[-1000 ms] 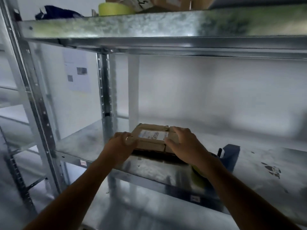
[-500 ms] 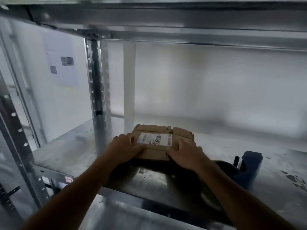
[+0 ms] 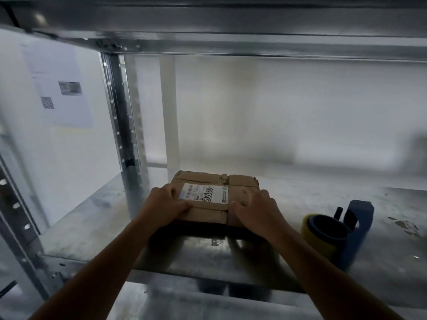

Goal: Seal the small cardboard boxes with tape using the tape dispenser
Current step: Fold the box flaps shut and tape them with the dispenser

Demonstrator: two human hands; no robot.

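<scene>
A small flat cardboard box (image 3: pixel 209 213) with a white shipping label (image 3: pixel 205 193) lies on the metal shelf (image 3: pixel 97 218). My left hand (image 3: pixel 167 205) rests on the box's left side, fingers curled over its top edge and thumb along the near face. On the right side lies my right hand (image 3: pixel 258 211), fingers bent over the top. A blue tape dispenser (image 3: pixel 353 234) with a yellow-green tape roll (image 3: pixel 320 241) lies on the shelf to the right of the box, untouched.
The upper shelf's metal beam (image 3: pixel 231 31) hangs low overhead. A perforated upright post (image 3: pixel 120 112) stands at the back left. Paper sheets (image 3: pixel 60 88) are stuck on the left wall. A white wall closes the back.
The view has dropped under the upper shelf and moved closer. The box and both hands have stayed together; the tape dispenser now shows fully on the right.
</scene>
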